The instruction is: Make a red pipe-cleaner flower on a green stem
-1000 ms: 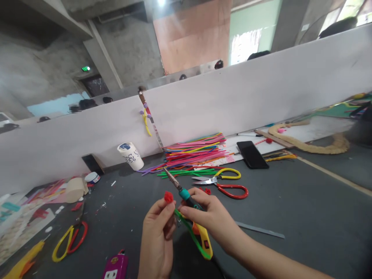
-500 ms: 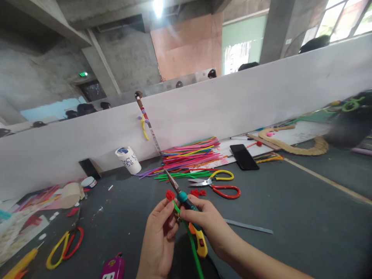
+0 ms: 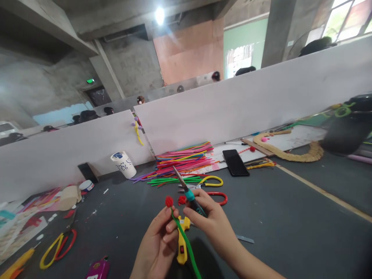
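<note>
My left hand (image 3: 159, 228) pinches a green pipe cleaner (image 3: 186, 240) just under the fuzzy red ball (image 3: 169, 201) at its top. The stem bends down toward the bottom edge. In my right hand (image 3: 213, 221) is a soldering iron (image 3: 190, 195) with a teal collar and dark handle, its metal tip pointing up and left, apart from the red ball. A yellow glue gun (image 3: 182, 250) lies on the table below my hands, partly behind the stem. Red fuzzy bits (image 3: 181, 200) and scissors with a yellow and a red handle (image 3: 213, 179) are just beyond my right hand.
Colourful pipe cleaners (image 3: 183, 159) are piled against the white partition (image 3: 203, 112). A phone (image 3: 236, 162) and a braided curved piece (image 3: 290, 155) lie to the right. Left are a paper cup (image 3: 123, 164), more scissors (image 3: 59, 248), a small jar (image 3: 86, 186) and a purple case (image 3: 98, 268).
The soldering iron in my right hand has moved up and away from the stem and red ball. More of the glue gun shows. The view has shifted slightly.
</note>
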{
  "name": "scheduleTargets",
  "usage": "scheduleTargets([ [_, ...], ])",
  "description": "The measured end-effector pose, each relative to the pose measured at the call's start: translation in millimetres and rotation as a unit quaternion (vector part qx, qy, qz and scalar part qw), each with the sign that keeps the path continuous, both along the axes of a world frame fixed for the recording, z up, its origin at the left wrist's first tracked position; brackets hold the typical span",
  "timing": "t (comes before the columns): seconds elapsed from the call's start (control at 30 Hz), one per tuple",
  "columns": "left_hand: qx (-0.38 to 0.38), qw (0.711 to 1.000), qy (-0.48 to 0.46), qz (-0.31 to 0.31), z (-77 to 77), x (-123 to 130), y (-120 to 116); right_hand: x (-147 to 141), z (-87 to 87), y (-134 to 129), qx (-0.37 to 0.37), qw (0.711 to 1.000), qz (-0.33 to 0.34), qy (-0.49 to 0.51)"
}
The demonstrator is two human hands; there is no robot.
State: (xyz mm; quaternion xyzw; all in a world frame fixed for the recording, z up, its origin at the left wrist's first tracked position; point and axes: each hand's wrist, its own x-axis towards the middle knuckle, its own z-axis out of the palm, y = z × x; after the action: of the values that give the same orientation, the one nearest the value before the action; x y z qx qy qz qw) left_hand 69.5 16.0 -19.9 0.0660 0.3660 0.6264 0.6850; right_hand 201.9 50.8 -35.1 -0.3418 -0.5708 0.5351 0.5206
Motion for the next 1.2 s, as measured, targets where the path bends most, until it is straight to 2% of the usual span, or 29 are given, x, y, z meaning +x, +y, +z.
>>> scheduleTargets([
  [0.17,-0.014,1.000,-0.019,0.018,10.5,10.5,-3.5,29.7,10.0,1.0,0.059,0.995,0.038,-0.064],
  [0.33,0.010,0.999,-0.020,0.043,24.3,10.1,-0.7,41.1,12.0,2.7,0.009,0.989,0.143,-0.031],
  [0.43,0.042,0.998,-0.023,0.040,35.3,3.8,7.3,37.6,20.1,8.7,-0.008,0.983,0.182,-0.007],
  [0.5,0.071,0.997,-0.027,0.031,42.6,-1.6,13.9,32.1,29.8,13.0,0.004,0.985,0.169,-0.014],
  [0.6,0.106,0.994,-0.038,0.004,48.7,-8.1,23.8,21.4,45.3,19.0,0.045,0.993,0.106,-0.029],
  [0.73,0.125,0.988,-0.061,-0.067,41.2,-10.2,35.3,6.8,54.2,31.5,0.083,0.996,0.027,0.004],
  [0.9,0.116,0.976,-0.082,-0.168,19.9,-12.6,45.5,-2.0,44.8,50.3,0.007,0.994,0.079,0.078],
  [1.03,0.155,0.961,-0.053,-0.221,12.2,-15.7,52.1,0.0,39.7,58.6,0.044,0.997,0.045,0.035],
  [1.1,0.163,0.965,-0.009,-0.207,12.4,-12.7,53.6,2.2,39.9,61.1,0.067,0.997,0.029,0.015],
  [1.2,0.168,0.973,0.104,-0.115,15.3,-2.1,52.7,4.5,41.0,62.4,0.089,0.996,0.019,-0.003],
])
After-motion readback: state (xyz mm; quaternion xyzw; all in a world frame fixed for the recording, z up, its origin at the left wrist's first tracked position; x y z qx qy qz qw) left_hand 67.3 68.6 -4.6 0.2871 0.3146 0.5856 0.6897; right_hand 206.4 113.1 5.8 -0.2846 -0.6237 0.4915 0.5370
